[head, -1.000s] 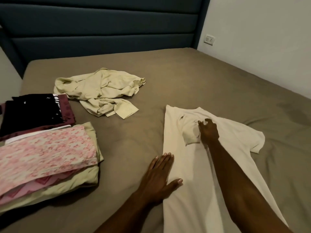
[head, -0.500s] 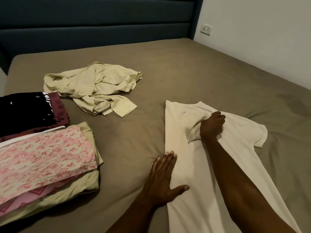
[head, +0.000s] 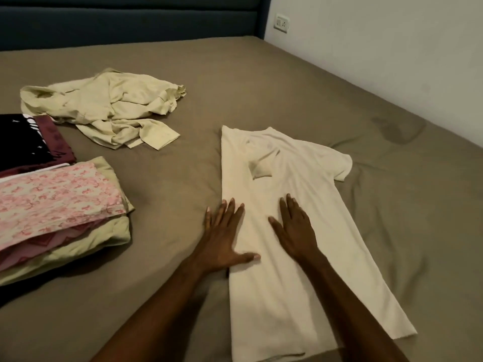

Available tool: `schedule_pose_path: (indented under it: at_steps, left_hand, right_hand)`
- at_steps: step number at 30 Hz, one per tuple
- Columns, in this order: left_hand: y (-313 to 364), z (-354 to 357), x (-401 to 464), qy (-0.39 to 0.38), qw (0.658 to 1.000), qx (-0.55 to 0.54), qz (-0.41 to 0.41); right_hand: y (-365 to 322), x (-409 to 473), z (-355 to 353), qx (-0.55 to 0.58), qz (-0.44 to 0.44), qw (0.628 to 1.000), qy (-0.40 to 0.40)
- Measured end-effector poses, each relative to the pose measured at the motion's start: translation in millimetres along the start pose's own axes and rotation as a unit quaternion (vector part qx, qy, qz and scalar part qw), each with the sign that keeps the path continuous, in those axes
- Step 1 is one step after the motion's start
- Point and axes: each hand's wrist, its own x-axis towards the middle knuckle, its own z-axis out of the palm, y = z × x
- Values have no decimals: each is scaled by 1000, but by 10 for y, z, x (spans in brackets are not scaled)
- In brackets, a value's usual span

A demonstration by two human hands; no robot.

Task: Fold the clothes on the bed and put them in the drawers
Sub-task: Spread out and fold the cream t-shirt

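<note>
bed [head: 287, 82] w/ taupe sheet fills view, dark padded headboard [head: 130, 24] at far end, wall socket [head: 281, 22] on white wall at right. cream t-shirt [head: 282, 270] lies lengthwise near bed centre-right, its left side already folded in to a straight edge, left sleeve tucked over chest, right sleeve still sticking out.

change vs 0.5 s ago: right hand [head: 294, 228] has let go of the tucked sleeve and come back down the shirt; now lies flat on the body, fingers straight, gripping nothing. left hand [head: 224, 236] unchanged, flat, palm on sheet, fingers and thumb over folded edge, pinning it.

judgement: left-side fold done, now smoothing. next prob. right side in, then halve.

unfolded pale yellow garment [head: 104, 108] farther left, still to do. folded stack [head: 52, 212] at left edge, pink floral on top, black/maroon pile [head: 28, 142] behind. drawers not in view.
</note>
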Motion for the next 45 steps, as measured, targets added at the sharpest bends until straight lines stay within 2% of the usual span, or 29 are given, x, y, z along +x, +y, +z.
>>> schedule_pose_path:
  at_steps: [4, 7, 10, 13, 15, 19, 21, 22, 24, 25, 26, 28, 29, 30, 31, 33, 35, 37, 39, 41, 42, 44, 45]
  left_hand:
    - [402, 98, -794, -46, 991, 72, 99]
    - [553, 146, -1229, -20, 987, 87, 137]
    - [665, 150, -1396, 5, 982, 80, 173]
    - [727, 156, -1431, 2, 974, 74, 213]
    - [780, 163, -1406, 33, 974, 53, 219]
    - [1089, 253, -1178, 154, 957, 64, 239]
    - [1338, 311, -1017, 164, 963, 41, 212]
    - [1481, 331, -932, 150, 974, 2, 172]
    - [1819, 312, -772, 83, 985, -146, 46]
    - [1991, 296, -676, 36, 969, -242, -22]
    - [2146, 279, -567, -15, 932, -350, -93]
    - [2291, 305, -283, -122, 815, -516, -233]
    - [2308, 305, -166, -164, 772, -546, -282]
    - [2311, 332, -57, -191, 762, -538, -305]
    - [2286, 361, 4, -202, 777, -509, -311]
    - [2295, 452, 86, -174, 822, -449, -305]
    - [2292, 565, 131, -135, 820, -465, -307]
    - [2264, 662, 154, -114, 811, -496, -289]
    - [2220, 646, 124, -105, 805, -512, -281]
    - [2178, 661, 115, -91, 794, -524, -294]
    - [2161, 661, 114, -86, 789, -532, -296]
    - [2156, 648, 108, -88, 788, -536, -289]
    - [2166, 646, 107, -93, 792, -532, -285]
  right_hand:
    - [206, -1084, -80, -7, 2, 999, 32]
    - [307, -1650, -153, 29, 62, 992, 105]
    - [573, -1872, -283, 18, 123, 975, 182]
    - [884, -1953, -455, 38, 187, 956, 223]
    - [1028, -2021, -559, 27, 245, 948, 203]
    - [1235, -2040, -812, 24, 360, 930, 63]
    - [1311, -1992, -955, 113, 397, 911, 18]
    - [1340, -1948, -1016, 193, 394, 898, 7]
    - [1347, -1882, -1130, 322, 350, 880, -22]
    - [1319, -1870, -1195, 365, 304, 879, -45]
    - [1267, -1861, -1261, 411, 254, 872, -79]
    - [1171, -1765, -1344, 526, 163, 820, -157]
    - [1155, -1654, -1352, 585, 141, 783, -157]
    - [1214, -1484, -1326, 639, 145, 746, -119]
    - [1278, -1288, -1271, 687, 158, 707, -61]
    - [1473, -809, -1114, 762, 184, 619, 43]
    - [1633, -339, -968, 820, 225, 521, 74]
    - [1716, 105, -899, 844, 232, 477, 81]
    - [1671, 433, -918, 855, 225, 460, 78]
    - [1709, 747, -833, 843, 223, 477, 107]
    - [1772, 906, -730, 832, 214, 500, 110]
    - [1862, 1094, -664, 841, 196, 485, 135]
    - [1960, 1239, -596, 837, 189, 492, 145]
